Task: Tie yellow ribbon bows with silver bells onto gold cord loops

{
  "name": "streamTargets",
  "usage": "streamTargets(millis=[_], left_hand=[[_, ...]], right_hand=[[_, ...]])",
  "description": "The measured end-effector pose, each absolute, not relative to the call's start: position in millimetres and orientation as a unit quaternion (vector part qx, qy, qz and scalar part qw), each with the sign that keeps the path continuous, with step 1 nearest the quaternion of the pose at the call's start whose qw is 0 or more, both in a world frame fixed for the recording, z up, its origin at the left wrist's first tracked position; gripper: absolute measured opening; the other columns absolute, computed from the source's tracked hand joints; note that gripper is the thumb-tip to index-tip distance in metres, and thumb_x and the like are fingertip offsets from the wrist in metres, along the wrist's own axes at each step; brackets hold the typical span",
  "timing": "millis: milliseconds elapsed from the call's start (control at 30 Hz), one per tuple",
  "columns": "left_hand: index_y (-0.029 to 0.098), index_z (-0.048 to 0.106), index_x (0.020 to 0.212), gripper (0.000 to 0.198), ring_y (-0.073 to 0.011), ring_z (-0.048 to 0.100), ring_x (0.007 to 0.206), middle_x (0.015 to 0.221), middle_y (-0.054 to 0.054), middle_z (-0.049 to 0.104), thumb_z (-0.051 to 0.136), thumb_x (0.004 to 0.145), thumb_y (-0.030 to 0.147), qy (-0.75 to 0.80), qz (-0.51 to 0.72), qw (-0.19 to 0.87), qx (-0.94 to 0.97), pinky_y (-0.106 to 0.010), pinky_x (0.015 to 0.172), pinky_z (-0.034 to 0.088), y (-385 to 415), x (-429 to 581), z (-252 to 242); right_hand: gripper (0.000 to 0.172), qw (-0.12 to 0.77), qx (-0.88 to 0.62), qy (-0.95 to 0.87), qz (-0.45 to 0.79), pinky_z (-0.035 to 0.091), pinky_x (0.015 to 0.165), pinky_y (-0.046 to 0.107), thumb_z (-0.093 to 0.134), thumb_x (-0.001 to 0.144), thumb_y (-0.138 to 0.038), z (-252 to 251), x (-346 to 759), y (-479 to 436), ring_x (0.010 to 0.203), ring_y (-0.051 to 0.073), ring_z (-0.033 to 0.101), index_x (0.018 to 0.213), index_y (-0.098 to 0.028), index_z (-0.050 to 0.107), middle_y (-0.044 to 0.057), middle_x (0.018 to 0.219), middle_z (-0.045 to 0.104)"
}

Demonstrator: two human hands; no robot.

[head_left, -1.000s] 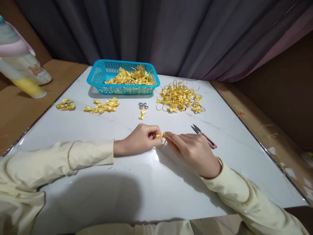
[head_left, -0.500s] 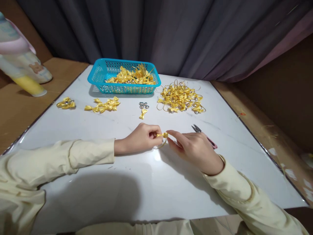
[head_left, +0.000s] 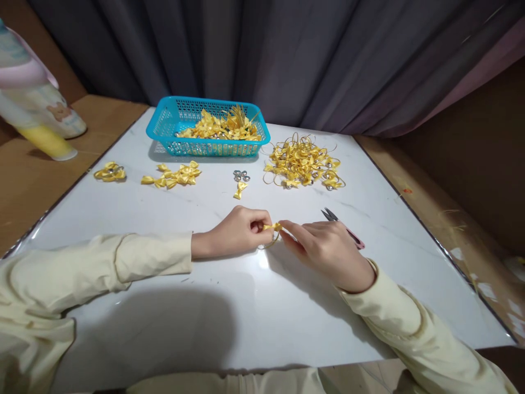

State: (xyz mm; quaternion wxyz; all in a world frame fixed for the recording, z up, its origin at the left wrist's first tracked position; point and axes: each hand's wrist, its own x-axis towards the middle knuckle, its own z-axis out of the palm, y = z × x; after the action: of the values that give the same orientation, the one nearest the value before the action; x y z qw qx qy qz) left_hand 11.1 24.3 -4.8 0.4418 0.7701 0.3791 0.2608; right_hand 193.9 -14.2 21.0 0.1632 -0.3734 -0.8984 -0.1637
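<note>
1. The left hand [head_left: 238,232] is pinching a yellow satin bow [head_left: 272,226] by its left end.
2. The right hand [head_left: 326,249] is touching its right end; whether gripping, I cannot tell.
3. The bow is sitting between them, well inside the tabletop's [head_left: 287,328] near edge.

A person's left hand [head_left: 235,232] is pinching a yellow bow [head_left: 270,226] over a white table [head_left: 295,323], the right hand [head_left: 328,249] is touching its end, scissors [head_left: 330,215] are lying nearby, a blue basket [head_left: 213,148] is holding more bows [head_left: 223,128]
</note>
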Motion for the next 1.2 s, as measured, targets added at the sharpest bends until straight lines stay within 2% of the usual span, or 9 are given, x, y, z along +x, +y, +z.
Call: streamTargets(millis=[267,500,800,933,1033,1100,1200], left_hand=[[0.014,0.051,0.058,0.009,-0.0069,0.035,0.051,0.050,0.006,0.041,0.050,0.067,0.016,0.379,0.259,0.454,0.763,-0.019,0.049,0.028,24,11,-3],[0.015,0.047,0.055,0.012,-0.0068,0.033,0.052,0.050,0.007,0.037,0.051,0.066,0.016,0.377,0.256,0.469,0.757,-0.019,0.048,0.027,25,12,-4],[0.014,0.052,0.059,0.009,-0.0071,0.037,0.052,0.052,0.006,0.044,0.051,0.068,0.014,0.361,0.250,0.494,0.751,-0.019,0.049,0.031,26,12,-3],[0.014,0.051,0.059,0.011,-0.0075,0.042,0.052,0.052,0.005,0.048,0.051,0.070,0.015,0.360,0.253,0.520,0.732,-0.019,0.049,0.033,27,12,-2],[0.014,0.051,0.059,0.012,-0.0080,0.045,0.052,0.052,0.004,0.050,0.050,0.071,0.015,0.354,0.254,0.551,0.712,-0.019,0.049,0.036,28,12,-2],[0.014,0.051,0.060,0.011,-0.0078,0.046,0.052,0.052,0.005,0.050,0.050,0.071,0.014,0.350,0.253,0.563,0.705,-0.019,0.050,0.036,29,12,-1],[0.014,0.051,0.060,0.011,-0.0071,0.045,0.051,0.052,0.005,0.050,0.050,0.070,0.013,0.352,0.247,0.568,0.702,-0.019,0.049,0.035,30,12,-1]], right_hand=[[0.019,0.127,-0.322,-0.909,-0.234,0.019,0.043,0.026,0.042,0.084,-0.009,24,192,-14,0.035,0.010,0.040,0.076,-0.010,0.059,-0.004,0.041,0.046],[0.023,0.089,-0.268,-0.919,-0.276,0.024,0.044,0.027,0.039,0.082,-0.002,24,193,-14,0.040,0.012,0.045,0.093,-0.001,0.059,-0.001,0.046,0.050],[0.019,0.136,-0.335,-0.911,-0.199,0.019,0.043,0.026,0.041,0.086,-0.010,23,199,-9,0.037,0.009,0.041,0.080,-0.010,0.060,-0.004,0.042,0.049],[0.019,0.150,-0.364,-0.906,-0.155,0.020,0.043,0.025,0.045,0.087,-0.019,25,205,-9,0.037,0.008,0.040,0.091,-0.011,0.061,-0.005,0.043,0.050],[0.023,0.149,-0.369,-0.907,-0.142,0.024,0.045,0.024,0.047,0.085,-0.022,28,206,-10,0.045,0.009,0.046,0.101,-0.012,0.060,-0.002,0.052,0.056],[0.020,0.147,-0.355,-0.910,-0.158,0.027,0.048,0.024,0.047,0.086,-0.020,30,204,-9,0.057,0.011,0.051,0.099,-0.013,0.061,0.001,0.064,0.062],[0.016,0.151,-0.332,-0.912,-0.190,0.032,0.052,0.025,0.047,0.087,-0.017,30,199,-8,0.069,0.013,0.052,0.090,-0.014,0.063,0.004,0.080,0.066]])
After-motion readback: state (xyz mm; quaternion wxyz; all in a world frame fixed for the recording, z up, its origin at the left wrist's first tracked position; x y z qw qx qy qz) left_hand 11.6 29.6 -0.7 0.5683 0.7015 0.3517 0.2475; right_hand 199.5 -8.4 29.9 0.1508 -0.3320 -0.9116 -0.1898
